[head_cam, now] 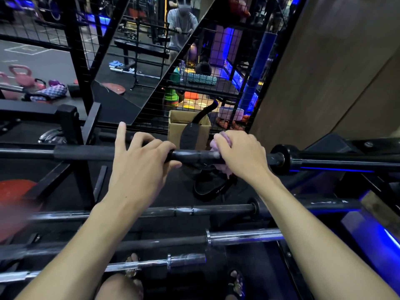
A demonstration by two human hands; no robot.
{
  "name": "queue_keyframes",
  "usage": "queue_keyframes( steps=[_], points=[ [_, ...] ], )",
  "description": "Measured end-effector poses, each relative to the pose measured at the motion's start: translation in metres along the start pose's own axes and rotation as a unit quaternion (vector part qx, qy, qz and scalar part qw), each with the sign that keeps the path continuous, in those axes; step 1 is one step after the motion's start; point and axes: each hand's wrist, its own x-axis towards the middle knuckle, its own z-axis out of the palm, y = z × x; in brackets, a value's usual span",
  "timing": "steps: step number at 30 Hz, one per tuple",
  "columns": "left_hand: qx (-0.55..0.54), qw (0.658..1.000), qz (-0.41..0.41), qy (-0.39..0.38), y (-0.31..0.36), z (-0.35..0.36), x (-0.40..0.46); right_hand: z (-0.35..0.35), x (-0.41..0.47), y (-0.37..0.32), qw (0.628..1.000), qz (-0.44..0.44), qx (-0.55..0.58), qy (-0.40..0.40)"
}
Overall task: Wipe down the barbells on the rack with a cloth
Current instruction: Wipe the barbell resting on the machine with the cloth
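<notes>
A black barbell (190,156) lies across the top of the rack, running left to right. My left hand (140,161) grips its shaft near the middle, index finger sticking up. Just to the right, my right hand (240,155) holds a pale purple cloth (223,167) wrapped round the same shaft, close to the black collar (281,158). Cloth ends show above and below my fingers. Lower in the rack lie three more bars: a dark one (194,212), a chrome-sleeved one (244,236) and a chrome one (151,264).
A cardboard box (175,128) with a black strap stands behind the top bar, against a wire mesh panel (194,100). A wooden wall (324,72) rises at the right. Kettlebells (21,76) sit on the floor far left. A mirror reflects a person (181,24).
</notes>
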Motion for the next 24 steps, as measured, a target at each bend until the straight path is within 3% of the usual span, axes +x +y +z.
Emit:
queue_keyframes(
  steps=[3,6,8,11,15,18,24],
  points=[
    [-0.004,1.0,-0.006,-0.004,0.001,0.0,0.0,-0.009,-0.002,0.019,1.0,0.001,0.007,0.023],
    [-0.002,1.0,-0.009,-0.01,0.002,0.002,0.002,-0.01,-0.017,0.034,0.995,-0.083,0.049,0.034],
    [-0.004,1.0,-0.01,-0.011,0.003,0.003,0.002,-0.003,-0.024,0.022,0.987,-0.145,0.073,-0.004],
    [-0.002,1.0,-0.008,-0.009,0.002,0.002,0.001,0.012,-0.023,-0.004,0.977,-0.205,-0.039,-0.034],
    [0.0,1.0,-0.009,-0.012,0.0,0.001,0.0,0.016,-0.01,-0.018,0.976,-0.163,-0.142,-0.021],
    [-0.005,1.0,-0.021,-0.021,0.0,0.0,0.002,0.016,-0.004,-0.02,0.976,-0.151,-0.152,-0.03],
    [-0.018,0.999,-0.023,-0.027,0.002,0.001,0.001,-0.013,-0.016,0.029,0.961,-0.073,-0.265,0.003]
  ],
)
